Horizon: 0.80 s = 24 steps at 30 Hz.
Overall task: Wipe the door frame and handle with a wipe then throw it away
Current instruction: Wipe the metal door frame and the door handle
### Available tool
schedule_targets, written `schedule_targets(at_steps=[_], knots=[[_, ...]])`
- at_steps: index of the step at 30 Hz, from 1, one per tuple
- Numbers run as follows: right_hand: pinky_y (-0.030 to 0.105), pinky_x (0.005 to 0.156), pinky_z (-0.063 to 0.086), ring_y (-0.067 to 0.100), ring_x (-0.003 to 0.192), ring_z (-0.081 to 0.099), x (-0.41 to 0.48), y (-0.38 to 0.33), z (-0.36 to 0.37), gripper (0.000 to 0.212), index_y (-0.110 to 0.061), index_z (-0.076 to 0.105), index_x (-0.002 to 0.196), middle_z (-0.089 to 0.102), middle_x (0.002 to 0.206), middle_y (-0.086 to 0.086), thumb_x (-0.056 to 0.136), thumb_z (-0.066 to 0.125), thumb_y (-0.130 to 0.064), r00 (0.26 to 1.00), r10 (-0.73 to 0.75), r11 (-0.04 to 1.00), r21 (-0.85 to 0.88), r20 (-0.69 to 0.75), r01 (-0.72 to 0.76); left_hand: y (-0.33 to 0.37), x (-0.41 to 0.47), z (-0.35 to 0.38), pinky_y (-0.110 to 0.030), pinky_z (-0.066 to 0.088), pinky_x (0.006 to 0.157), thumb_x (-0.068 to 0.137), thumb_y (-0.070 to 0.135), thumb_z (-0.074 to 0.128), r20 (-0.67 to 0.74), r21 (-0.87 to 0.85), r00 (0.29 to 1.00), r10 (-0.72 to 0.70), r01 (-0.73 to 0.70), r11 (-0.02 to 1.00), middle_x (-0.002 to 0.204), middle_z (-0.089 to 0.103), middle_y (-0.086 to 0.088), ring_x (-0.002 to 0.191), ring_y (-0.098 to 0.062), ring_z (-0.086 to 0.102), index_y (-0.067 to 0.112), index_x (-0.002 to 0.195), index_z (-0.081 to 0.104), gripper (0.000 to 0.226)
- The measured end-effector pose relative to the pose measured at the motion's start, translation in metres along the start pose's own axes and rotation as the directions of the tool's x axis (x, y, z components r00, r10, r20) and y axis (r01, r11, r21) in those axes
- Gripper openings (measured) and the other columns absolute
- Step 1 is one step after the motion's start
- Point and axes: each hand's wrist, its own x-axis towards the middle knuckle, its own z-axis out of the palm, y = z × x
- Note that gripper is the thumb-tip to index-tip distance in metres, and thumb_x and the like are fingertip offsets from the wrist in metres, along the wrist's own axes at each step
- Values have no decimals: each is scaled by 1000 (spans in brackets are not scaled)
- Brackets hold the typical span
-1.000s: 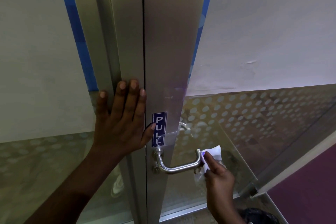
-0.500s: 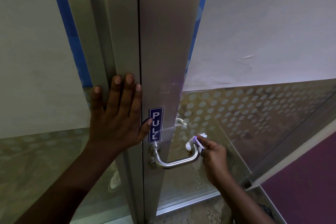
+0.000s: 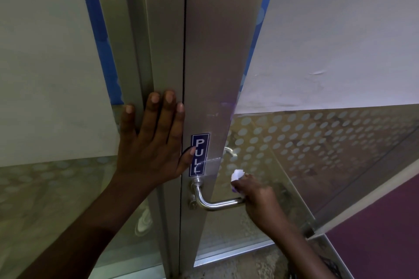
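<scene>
A brushed metal door frame (image 3: pixel 213 52) runs down the middle, with a blue PULL sticker (image 3: pixel 199 154) on it. Below the sticker a curved steel handle (image 3: pixel 213 204) sticks out to the right. My right hand (image 3: pixel 258 197) holds a crumpled white wipe (image 3: pixel 237 175) and covers the far end of the handle. My left hand (image 3: pixel 152 140) lies flat, fingers spread, on the fixed frame post left of the door seam, thumb touching the sticker's edge.
Frosted glass panels with dot patterns flank the frame on both sides (image 3: pixel 317 142). The door leaf stands slightly ajar to the right. A purple floor (image 3: pixel 385 233) shows at the lower right, and a metal threshold strip (image 3: pixel 233 253) runs along the bottom.
My right hand with the wipe has shifted from the outer bend of the handle up and over its end, the wipe now bunched above the fingers. My left hand stays pressed flat.
</scene>
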Motion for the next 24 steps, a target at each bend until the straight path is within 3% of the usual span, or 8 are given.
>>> schedule_targets(at_steps=[3, 7, 9, 14, 17, 20, 22, 24], knots=[[42, 90, 55, 18, 67, 68, -6, -16, 4, 42, -11, 74, 80, 72, 68, 2, 49, 71, 16, 994, -42, 950, -305, 101, 71, -1, 0, 0, -55, -8, 122, 100, 52, 31, 7, -5, 1000, 4, -4, 1000, 165, -5, -18, 152, -34, -4, -2, 156, 12, 80], [27, 87, 44, 23, 97, 63, 0, -47, 8, 29, -18, 66, 99, 73, 91, 4, 78, 54, -2, 942, 225, 858, -508, 250, -70, -1, 1, -1, -55, -8, 122, 99, 53, 31, 7, -1, 1000, 8, -8, 1000, 165, -6, -18, 152, -34, -4, -1, 156, 11, 81], [29, 70, 35, 23, 98, 61, 7, -63, 10, 21, -20, 62, 101, 71, 94, 3, 89, 47, -12, 917, 338, 819, -545, 210, -178, -1, 1, 0, -55, -7, 122, 99, 53, 32, 2, -5, 1000, 10, -10, 1000, 165, -5, -18, 153, -33, -4, -1, 156, 12, 81], [29, 70, 36, 24, 91, 67, 12, -97, 25, 21, -19, 59, 103, 71, 98, 3, 87, 46, -13, 905, 394, 831, -482, 159, -278, -2, -1, 1, -55, -6, 122, 99, 53, 32, 2, 10, 1000, 14, -14, 1000, 165, -3, -18, 153, -34, -2, -2, 155, 14, 80], [31, 71, 41, 29, 92, 67, 11, -107, 41, 34, -15, 54, 117, 72, 99, 8, 85, 43, -9, 902, 404, 845, -439, 150, -305, -2, -1, 1, -55, -6, 122, 99, 53, 32, 10, 19, 1000, 20, -21, 1000, 165, -4, -19, 153, -34, -3, -1, 156, 13, 81], [28, 61, 48, 26, 72, 67, 6, -116, 46, 51, -7, 58, 122, 71, 78, 6, 71, 61, -6, 930, 365, 846, -433, 45, -311, -2, -1, 1, -55, -7, 122, 100, 53, 31, 9, 7, 1000, 15, -15, 1000, 165, -3, -18, 153, -34, -2, -1, 156, 13, 80], [23, 52, 49, 20, 59, 65, -5, -109, 50, 45, -6, 72, 102, 68, 65, 1, 58, 64, -2, 982, 155, 902, -390, -103, -184, -2, -1, 1, -55, -6, 122, 100, 53, 32, 8, -2, 1000, 10, -10, 1000, 165, -2, -18, 153, -33, -2, -1, 156, 13, 80], [26, 66, 57, 20, 77, 71, -22, -91, 57, 42, -5, 75, 100, 75, 83, 5, 71, 46, 1, 972, -98, 938, -346, -213, 19, -2, -1, 0, -55, -6, 122, 99, 53, 33, 7, -6, 1000, 13, -13, 1000, 165, -2, -18, 153, -34, -1, -1, 156, 14, 80]])
